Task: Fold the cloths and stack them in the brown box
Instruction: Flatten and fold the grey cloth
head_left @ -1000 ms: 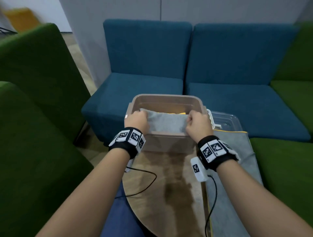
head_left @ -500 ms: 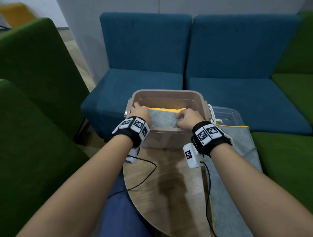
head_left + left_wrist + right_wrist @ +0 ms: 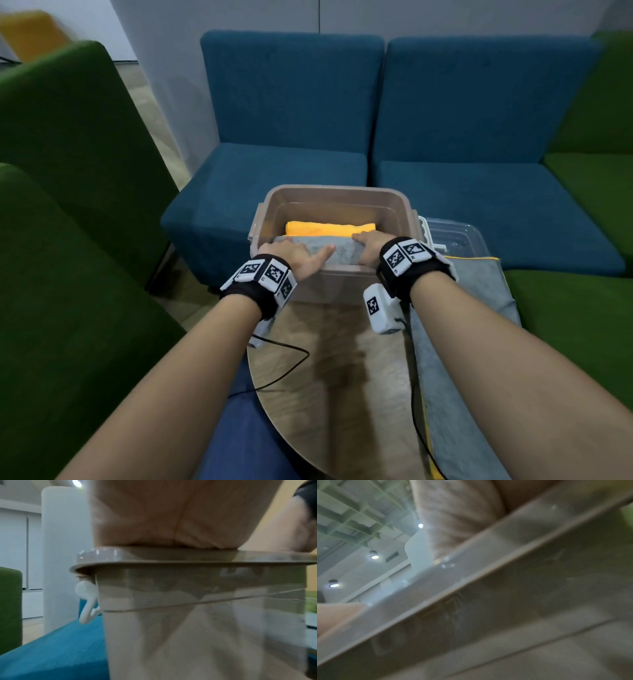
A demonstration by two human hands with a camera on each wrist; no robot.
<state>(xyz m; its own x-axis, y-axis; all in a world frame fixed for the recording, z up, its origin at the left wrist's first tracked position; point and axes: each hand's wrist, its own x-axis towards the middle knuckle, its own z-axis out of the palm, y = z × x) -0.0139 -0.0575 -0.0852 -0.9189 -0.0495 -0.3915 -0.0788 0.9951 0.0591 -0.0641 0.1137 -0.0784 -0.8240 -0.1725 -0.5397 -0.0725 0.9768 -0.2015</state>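
The main risk is that the folded grey cloth (image 3: 337, 251) loosens or slides as the hands come away: it lies low inside the brown box (image 3: 334, 193), against the wall nearest the person, and a finger catching its edge could drag a layer open or leave it crooked beside the orange cloth (image 3: 330, 229) folded along the far wall. Pressing on the rim could also shift the box, which stands at the far edge of the desk (image 3: 337, 387).

The left hand (image 3: 295, 259) rests on the cloth's left end with the forefinger stretched flat across the top; its other fingers are hidden. The right hand (image 3: 370, 247) lies over the right end, fingers reaching forward and fairly straight, pressing rather than pinching as far as the head view shows. Both wrist views are filled with the box wall and blurred skin, so they add nothing on grip. Another grey cloth (image 3: 469, 346) lies spread along the desk's right edge, not yet folded.
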